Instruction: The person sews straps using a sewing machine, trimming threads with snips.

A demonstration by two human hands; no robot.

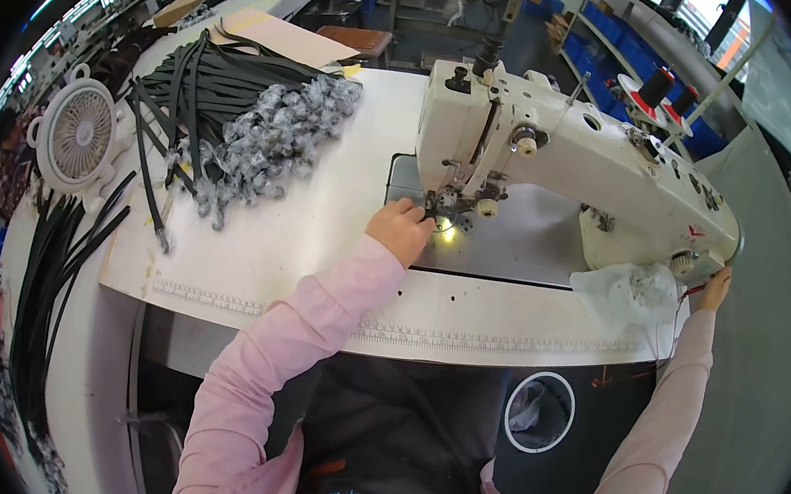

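My left hand point(401, 231) is at the needle area of a white sewing machine point(560, 120), just left of its small lit lamp point(448, 233). Its fingers are bent and closed beside the presser foot; whatever lies between them is hidden. At the machine's right end, my right hand point(715, 289) reaches up with its fingers curled against the handwheel point(738, 244). A thin red thing point(694, 290) shows by that palm, too small to name. Left of the machine lies a pile of dark straps point(211, 86), their ends wrapped in clear plastic point(283, 131).
A small white fan point(78, 135) stands at the table's left edge, with more black straps point(42, 308) hanging below. Crumpled clear plastic point(639, 288) lies under the machine's right end. A printed ruler point(501, 341) runs along the front edge. Below is a white-rimmed bin point(571, 416).
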